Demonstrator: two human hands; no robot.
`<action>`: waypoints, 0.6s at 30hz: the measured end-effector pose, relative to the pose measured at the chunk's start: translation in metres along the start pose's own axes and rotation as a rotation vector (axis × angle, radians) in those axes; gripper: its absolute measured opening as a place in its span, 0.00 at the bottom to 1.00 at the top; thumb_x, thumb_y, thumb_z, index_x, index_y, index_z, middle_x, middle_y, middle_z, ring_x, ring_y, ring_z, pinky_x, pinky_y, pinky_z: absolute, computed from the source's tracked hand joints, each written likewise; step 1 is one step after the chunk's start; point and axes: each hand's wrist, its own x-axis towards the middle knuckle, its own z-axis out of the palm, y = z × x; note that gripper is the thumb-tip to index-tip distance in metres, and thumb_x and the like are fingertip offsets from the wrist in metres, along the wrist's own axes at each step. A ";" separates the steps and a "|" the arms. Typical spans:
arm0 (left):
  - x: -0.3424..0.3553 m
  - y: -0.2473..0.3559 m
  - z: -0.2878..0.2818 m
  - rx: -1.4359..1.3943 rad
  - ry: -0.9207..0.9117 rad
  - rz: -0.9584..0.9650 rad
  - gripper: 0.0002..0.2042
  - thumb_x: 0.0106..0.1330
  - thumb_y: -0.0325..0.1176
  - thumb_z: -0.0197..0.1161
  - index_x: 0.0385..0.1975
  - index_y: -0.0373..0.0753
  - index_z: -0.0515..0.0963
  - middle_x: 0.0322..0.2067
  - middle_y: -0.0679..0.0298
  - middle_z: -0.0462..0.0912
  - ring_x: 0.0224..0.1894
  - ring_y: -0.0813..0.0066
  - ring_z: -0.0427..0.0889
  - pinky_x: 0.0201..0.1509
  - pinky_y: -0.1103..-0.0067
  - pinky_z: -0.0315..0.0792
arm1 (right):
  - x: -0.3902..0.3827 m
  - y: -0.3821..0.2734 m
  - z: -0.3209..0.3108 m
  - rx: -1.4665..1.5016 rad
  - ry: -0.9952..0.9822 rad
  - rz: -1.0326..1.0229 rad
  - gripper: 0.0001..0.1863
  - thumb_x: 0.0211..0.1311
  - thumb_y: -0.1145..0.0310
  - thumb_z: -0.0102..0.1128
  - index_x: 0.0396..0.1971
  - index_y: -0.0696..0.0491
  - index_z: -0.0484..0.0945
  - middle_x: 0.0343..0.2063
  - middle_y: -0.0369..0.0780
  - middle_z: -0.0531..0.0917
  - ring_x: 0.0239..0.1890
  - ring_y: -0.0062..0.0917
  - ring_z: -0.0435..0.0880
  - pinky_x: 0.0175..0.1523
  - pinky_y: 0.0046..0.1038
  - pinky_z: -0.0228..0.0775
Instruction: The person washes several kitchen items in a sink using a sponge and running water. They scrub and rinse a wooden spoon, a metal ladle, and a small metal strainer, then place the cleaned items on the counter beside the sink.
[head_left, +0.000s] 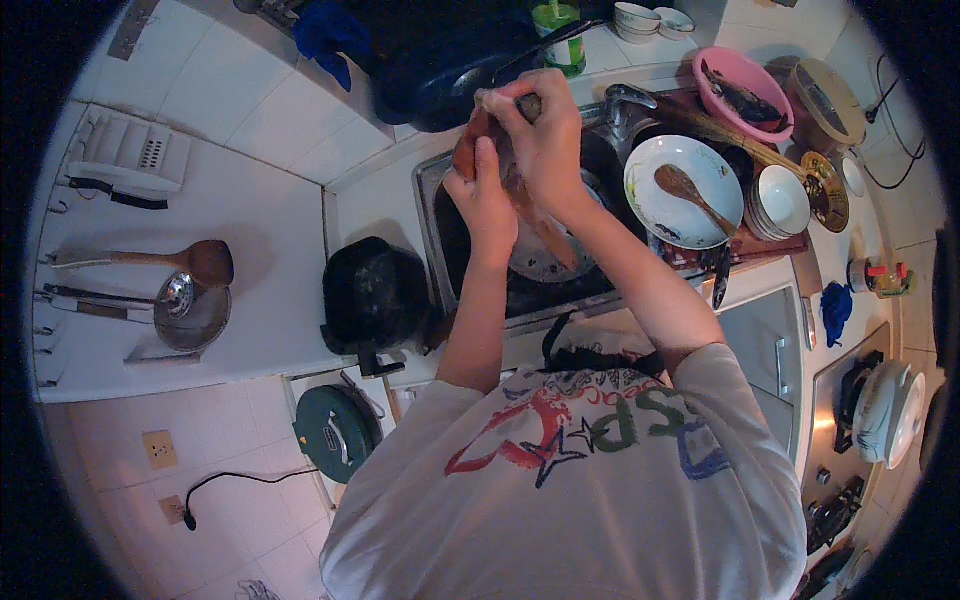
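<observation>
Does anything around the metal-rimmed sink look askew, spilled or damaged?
One thing: the deep black rectangular basket left of the sink stands with its black handle seemingly jutting past the front edge of the white counter, where it might get bumped. I see no clear spill or breakage.

Head camera, left fisheye | sat above the shirt [570,500] — looked steeply down and ahead | faced the sink [431,230], left hand [487,208] and right hand [550,135] — at near range
</observation>
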 end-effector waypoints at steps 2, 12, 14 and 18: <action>0.000 0.001 0.002 -0.066 0.081 -0.060 0.18 0.70 0.38 0.50 0.52 0.30 0.70 0.51 0.57 0.76 0.53 0.68 0.74 0.60 0.74 0.64 | -0.001 0.006 -0.002 -0.028 -0.109 0.039 0.09 0.51 0.75 0.66 0.27 0.58 0.73 0.32 0.40 0.76 0.31 0.25 0.76 0.39 0.24 0.70; 0.013 0.005 -0.001 0.160 0.144 0.162 0.16 0.71 0.35 0.47 0.44 0.29 0.77 0.41 0.58 0.82 0.44 0.72 0.79 0.51 0.76 0.70 | -0.007 0.015 0.002 0.039 -0.142 -0.046 0.10 0.46 0.78 0.66 0.25 0.56 0.72 0.29 0.41 0.73 0.31 0.32 0.75 0.37 0.28 0.68; 0.013 0.004 -0.003 0.188 0.161 0.201 0.16 0.71 0.35 0.48 0.44 0.30 0.77 0.41 0.59 0.82 0.43 0.72 0.79 0.50 0.76 0.70 | -0.006 0.014 0.003 0.072 -0.138 -0.011 0.10 0.46 0.78 0.66 0.26 0.56 0.72 0.29 0.41 0.73 0.32 0.32 0.75 0.38 0.27 0.68; 0.017 0.005 -0.010 0.213 0.164 0.211 0.15 0.70 0.35 0.48 0.43 0.29 0.78 0.39 0.59 0.82 0.41 0.73 0.80 0.48 0.77 0.71 | -0.017 0.012 -0.003 0.027 -0.272 -0.101 0.10 0.47 0.77 0.66 0.27 0.56 0.72 0.29 0.42 0.73 0.32 0.32 0.75 0.39 0.27 0.69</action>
